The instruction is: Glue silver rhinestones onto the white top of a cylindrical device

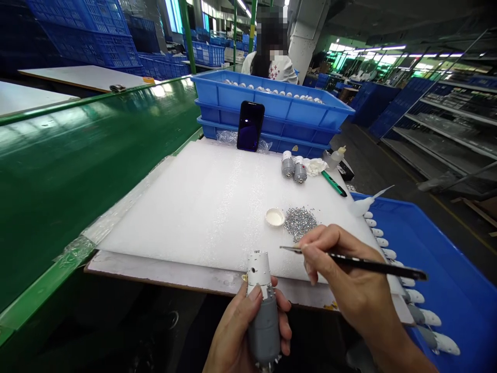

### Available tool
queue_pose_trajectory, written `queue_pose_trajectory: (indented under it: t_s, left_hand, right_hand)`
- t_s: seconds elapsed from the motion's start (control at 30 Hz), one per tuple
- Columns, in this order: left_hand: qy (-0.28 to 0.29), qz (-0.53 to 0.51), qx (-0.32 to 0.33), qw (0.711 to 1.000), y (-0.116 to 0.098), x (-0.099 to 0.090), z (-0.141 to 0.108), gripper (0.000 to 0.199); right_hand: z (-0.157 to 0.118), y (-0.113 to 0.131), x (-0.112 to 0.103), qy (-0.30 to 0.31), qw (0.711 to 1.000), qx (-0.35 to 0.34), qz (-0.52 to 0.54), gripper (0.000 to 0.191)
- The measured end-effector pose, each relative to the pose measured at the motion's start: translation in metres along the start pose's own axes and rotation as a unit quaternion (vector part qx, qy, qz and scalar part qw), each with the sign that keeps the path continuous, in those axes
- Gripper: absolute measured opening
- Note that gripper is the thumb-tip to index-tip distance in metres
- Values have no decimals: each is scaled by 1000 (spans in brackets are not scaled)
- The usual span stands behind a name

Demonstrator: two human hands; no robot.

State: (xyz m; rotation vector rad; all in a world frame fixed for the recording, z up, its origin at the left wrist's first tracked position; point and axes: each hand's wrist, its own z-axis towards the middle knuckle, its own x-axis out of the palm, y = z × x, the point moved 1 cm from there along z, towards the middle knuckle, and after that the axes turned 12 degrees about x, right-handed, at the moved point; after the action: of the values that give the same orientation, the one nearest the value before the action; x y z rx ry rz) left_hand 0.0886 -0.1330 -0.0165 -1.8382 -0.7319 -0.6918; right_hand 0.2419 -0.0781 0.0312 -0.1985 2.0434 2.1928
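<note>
1. One counter (166,276), carrying one white foam sheet (182,202).
2. Three stacked blue bins (295,109) at the far end; the lower two's contents are hidden.
3. One blue tray (458,274) at right, cut off by the frame; its row of models is partly covered, so their number is unclear.
4. Two hands: the left hand (232,331) wraps one grey-and-white model (266,326) before the counter's near edge; the right hand (351,290) pinches one slim black tool (376,266).
5. One dark-screened phone (250,127).
6. Two standing capsules (287,167).
7. One shallow dish (275,218) beside silvery bits (300,223), too tiny to count.
</note>
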Motion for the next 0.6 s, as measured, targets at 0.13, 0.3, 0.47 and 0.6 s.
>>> queue_pose_trajectory:
  t_s: [0.13,0.3,0.47,0.6]
  left_hand:
    - [-10,27,19,999,3,2,-1,32]
    - [-17,69,7,997,4,5,-3,32]
    - [-36,79,19,996,4,7,-3,36]
    - [-35,84,18,996,5,8,-4,37]
  right_hand:
    - [-20,1,13,-31,999,-18,21,19]
    - [-26,-7,19,-18,999,-14,45,15]
    - [-29,-12,23,-30,997,-11,70,15]
    - [-28,-10,28,-65,992,-9,104,19]
